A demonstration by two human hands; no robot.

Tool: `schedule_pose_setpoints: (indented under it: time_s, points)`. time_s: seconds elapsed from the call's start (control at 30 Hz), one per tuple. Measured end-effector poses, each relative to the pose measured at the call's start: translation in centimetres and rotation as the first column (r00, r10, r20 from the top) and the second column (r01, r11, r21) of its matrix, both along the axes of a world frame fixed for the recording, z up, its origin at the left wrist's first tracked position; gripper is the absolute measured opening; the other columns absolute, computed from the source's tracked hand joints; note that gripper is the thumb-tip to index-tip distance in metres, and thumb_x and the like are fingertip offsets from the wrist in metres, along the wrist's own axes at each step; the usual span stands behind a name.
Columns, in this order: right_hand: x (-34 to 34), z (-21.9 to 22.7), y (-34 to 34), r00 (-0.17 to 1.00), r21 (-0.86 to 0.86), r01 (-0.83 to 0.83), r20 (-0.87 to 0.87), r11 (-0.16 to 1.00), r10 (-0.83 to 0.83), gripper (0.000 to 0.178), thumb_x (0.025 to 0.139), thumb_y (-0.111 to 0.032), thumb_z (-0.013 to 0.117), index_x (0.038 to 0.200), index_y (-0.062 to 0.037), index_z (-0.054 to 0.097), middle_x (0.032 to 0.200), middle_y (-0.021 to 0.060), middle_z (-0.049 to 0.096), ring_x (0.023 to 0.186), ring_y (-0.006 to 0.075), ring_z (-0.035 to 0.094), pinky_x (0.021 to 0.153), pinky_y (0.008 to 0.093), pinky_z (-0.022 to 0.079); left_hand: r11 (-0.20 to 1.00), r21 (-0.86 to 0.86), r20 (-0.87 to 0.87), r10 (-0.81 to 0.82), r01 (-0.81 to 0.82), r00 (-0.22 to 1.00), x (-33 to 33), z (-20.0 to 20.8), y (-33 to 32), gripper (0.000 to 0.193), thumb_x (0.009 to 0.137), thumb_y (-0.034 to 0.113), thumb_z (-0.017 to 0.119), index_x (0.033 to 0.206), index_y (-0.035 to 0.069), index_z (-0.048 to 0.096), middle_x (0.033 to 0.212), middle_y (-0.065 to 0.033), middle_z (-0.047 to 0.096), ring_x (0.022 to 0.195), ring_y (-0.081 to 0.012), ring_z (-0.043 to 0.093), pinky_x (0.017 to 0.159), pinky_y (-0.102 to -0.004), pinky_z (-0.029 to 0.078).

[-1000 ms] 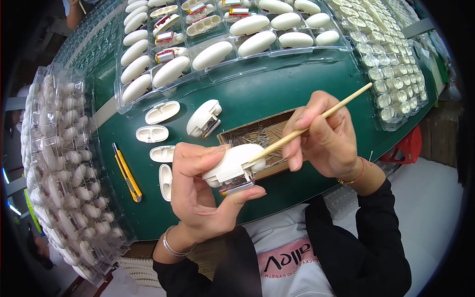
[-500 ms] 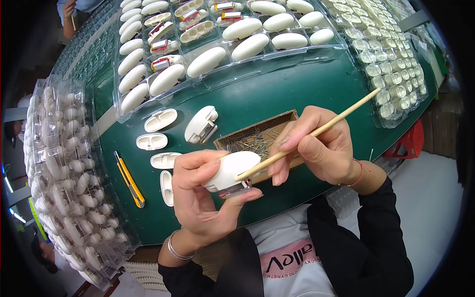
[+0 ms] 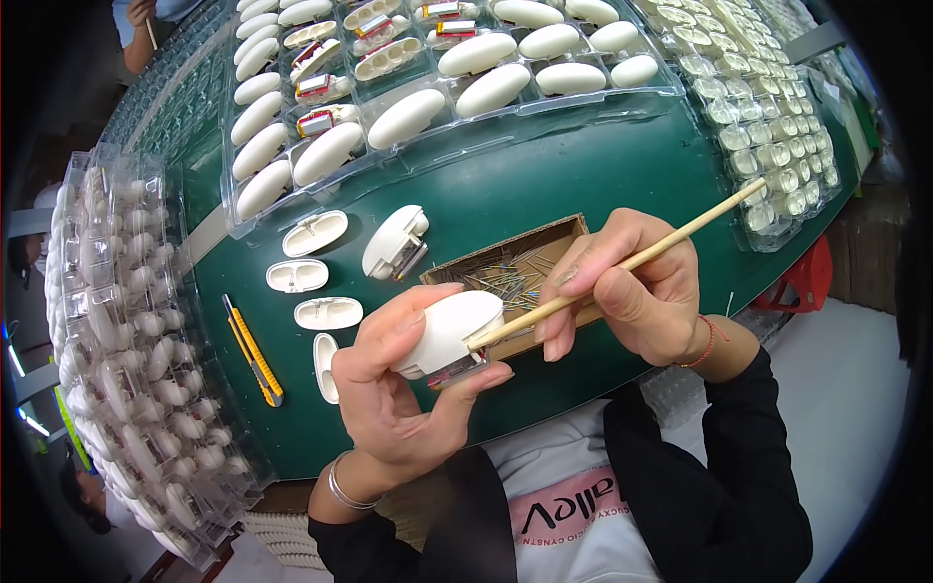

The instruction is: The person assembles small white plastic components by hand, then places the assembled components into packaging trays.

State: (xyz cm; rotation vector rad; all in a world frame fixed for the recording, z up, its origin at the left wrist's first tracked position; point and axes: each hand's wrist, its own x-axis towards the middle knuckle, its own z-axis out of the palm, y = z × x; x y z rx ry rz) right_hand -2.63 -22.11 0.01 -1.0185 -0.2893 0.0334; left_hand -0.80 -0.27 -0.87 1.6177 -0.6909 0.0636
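Note:
My left hand [image 3: 403, 379] is closed around a white oval plastic case [image 3: 449, 328], a silvery battery-like part with red edges [image 3: 457, 370] showing along its lower side. Between the fingers and thumb of my right hand [image 3: 632, 287] is a thin wooden stick [image 3: 671, 241]. Its lower tip touches the edge of the case near the exposed part; the other end points up to the right. Another white case with a metallic part [image 3: 396, 243] lies just beyond my left hand. Several white half shells [image 3: 297, 276] rest on the table to its left.
Behind my hands, a cardboard box [image 3: 510, 255] holds many thin metal pins. A yellow utility knife [image 3: 255, 355] lies on the green table [image 3: 544, 160]. Clear trays of white cases [image 3: 403, 117] fill the far side; stacked trays [image 3: 136, 360] stand left, others [image 3: 768, 146] right.
Both hands have shifted slightly: the case a little left, the stick and right hand a little right. The stick's tip stays at the case's edge.

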Motion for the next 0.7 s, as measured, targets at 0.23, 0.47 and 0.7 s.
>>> schedule_pose_setpoints:
  time_s: [0.23,0.47,0.7]
  points:
    - [0.2,0.0,0.0,1.000,-0.023,0.015,-0.013,1.000,-0.016,0.018,0.099,-0.009,0.049,0.102,0.0077,0.055,0.087,0.0207,0.067,0.073,0.0207,0.069,0.065,0.0281,0.057,1.000,0.021,0.021,-0.013,0.013,1.000,0.3,-0.2,0.1,0.071,0.071,-0.001,0.082,0.126,0.005,0.037,0.118,-0.0278,0.056,0.107,-0.0310,0.061,0.087,-0.0363,0.054]
    - [0.1,-0.2,0.1,0.999,-0.031,0.025,-0.043,0.999,-0.026,0.018,0.099,-0.009,0.050,0.102,0.0078,0.055,0.086,0.0204,0.067,0.072,0.0198,0.069,0.064,0.0277,0.057,1.000,0.012,0.019,-0.005,0.005,1.000,0.2,-0.5,0.0,0.070,0.072,0.000,0.081,0.126,0.006,0.037,0.118,-0.0268,0.056,0.104,-0.0305,0.062,0.085,-0.0355,0.055]
    - [-0.6,-1.0,1.5,0.992,-0.044,-0.129,-0.011,0.991,0.128,0.017,0.098,-0.007,0.051,0.105,0.0074,0.056,0.082,0.0216,0.067,0.064,0.0210,0.068,0.061,0.0288,0.057,1.000,-0.019,-0.058,-0.015,0.014,0.998,-0.6,0.0,-0.4,0.070,0.072,-0.002,0.081,0.125,0.002,0.037,0.118,-0.0271,0.056,0.104,-0.0301,0.062,0.084,-0.0348,0.055]
